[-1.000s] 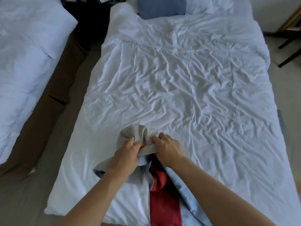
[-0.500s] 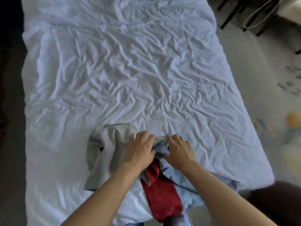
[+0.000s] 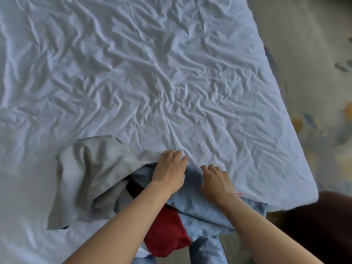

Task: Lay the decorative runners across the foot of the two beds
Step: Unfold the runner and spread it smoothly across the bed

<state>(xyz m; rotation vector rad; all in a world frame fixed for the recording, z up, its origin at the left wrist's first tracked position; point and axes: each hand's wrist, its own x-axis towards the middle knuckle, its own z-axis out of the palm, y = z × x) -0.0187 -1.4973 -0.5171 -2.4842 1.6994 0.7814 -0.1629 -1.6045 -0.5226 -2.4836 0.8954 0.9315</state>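
So the person is at the foot of the bed (image 3: 171,73), right in the unbundling step, with nothing laid out yet. The runners are bunched in a heap at the near edge: a grey runner (image 3: 89,174) flopped open toward the left, a blue runner (image 3: 200,206) crumpled under the hands and hanging off the foot, and a red cloth (image 3: 165,235) poking out between the two forearms. The left hand (image 3: 169,168) rests palm-down where grey meets blue, fingers close together and bent at the tips; whether they pinch an edge can't be told. The right hand (image 3: 217,180) sits on the blue fabric just beside it, fingers slightly spread and curled down, pressing rather than clearly gripping. Next move probably calls for finding a clean edge, pulling one runner free of the pile and spreading it sideways across the wrinkled white duvet. The second bed isn't in view.
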